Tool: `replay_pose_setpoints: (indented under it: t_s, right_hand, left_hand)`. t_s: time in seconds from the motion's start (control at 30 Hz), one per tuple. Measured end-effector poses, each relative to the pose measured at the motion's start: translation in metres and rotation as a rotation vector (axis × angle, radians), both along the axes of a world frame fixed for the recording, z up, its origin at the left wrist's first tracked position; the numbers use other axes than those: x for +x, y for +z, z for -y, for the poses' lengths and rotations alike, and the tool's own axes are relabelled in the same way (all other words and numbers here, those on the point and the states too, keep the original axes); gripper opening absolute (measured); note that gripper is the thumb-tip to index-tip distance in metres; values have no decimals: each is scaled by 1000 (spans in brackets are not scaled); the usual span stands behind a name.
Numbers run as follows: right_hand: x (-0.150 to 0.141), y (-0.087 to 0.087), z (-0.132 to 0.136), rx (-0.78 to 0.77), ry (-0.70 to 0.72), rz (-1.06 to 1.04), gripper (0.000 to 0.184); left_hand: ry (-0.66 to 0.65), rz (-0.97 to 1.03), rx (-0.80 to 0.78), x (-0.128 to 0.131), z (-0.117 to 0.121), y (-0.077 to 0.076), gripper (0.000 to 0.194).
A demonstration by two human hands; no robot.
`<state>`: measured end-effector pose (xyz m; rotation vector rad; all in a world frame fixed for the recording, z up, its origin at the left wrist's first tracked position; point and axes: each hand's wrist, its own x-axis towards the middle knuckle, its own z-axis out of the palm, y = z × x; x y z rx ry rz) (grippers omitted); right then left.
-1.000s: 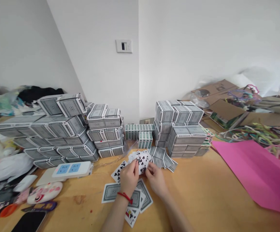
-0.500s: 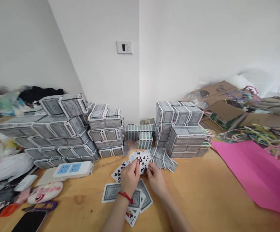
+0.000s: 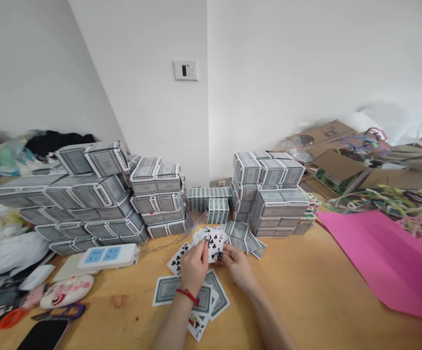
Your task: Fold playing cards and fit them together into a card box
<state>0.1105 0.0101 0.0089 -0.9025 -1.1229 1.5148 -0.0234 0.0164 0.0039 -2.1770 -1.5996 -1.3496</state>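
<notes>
A playing card [image 3: 215, 243] with black clubs faces me, tilted up between both hands. My left hand [image 3: 194, 266], with a red string on its wrist, pinches the card's left side. At the lower right edge, my right hand [image 3: 235, 265] has its fingers closed on the same card. Beneath my left forearm lie loose cards, among them a face-down card [image 3: 167, 290] and a face-up jack [image 3: 198, 326]. Another clubs card [image 3: 177, 259] lies face up left of my hand. Several face-down cards [image 3: 240, 235] are spread behind my right hand.
Blocks folded from cards are stacked at left [image 3: 83, 194], centre left [image 3: 158, 194] and right [image 3: 279, 209]; small green-edged blocks [image 3: 218, 211] stand between. A power strip [image 3: 108, 256], phone [image 3: 45, 335] and cutter [image 3: 58, 311] lie left. Pink paper [image 3: 385, 265] and cardboard boxes [image 3: 342, 167] are right.
My right hand's fingers have shifted slightly at the card's lower right edge, with the thumb now over its front. The view has moved a little; the loose cards lie as before.
</notes>
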Motion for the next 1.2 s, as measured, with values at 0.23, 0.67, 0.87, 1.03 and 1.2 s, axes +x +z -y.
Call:
replay_pose_setpoints:
  t_s: [0.23,0.67,0.87,1.03,1.2]
  right_hand:
    - [-2,-6,-1,-63,-78,8,31]
    - [-12,-2,3,51,-144,118,21]
    - [-12,-1,4,71,-142,160,18]
    - [-12,-5,3,60,-185,224,18]
    - [-12,-6,4,51,-172,232,20]
  left_hand:
    - [14,-24,-22,1,3,5,20]
    - [-1,-78,-17,4,5,8,17]
    - [17,-120,26,4,4,8,18]
    - [0,-119,48,5,4,8,15]
    - [-8,-93,34,4,4,7,18]
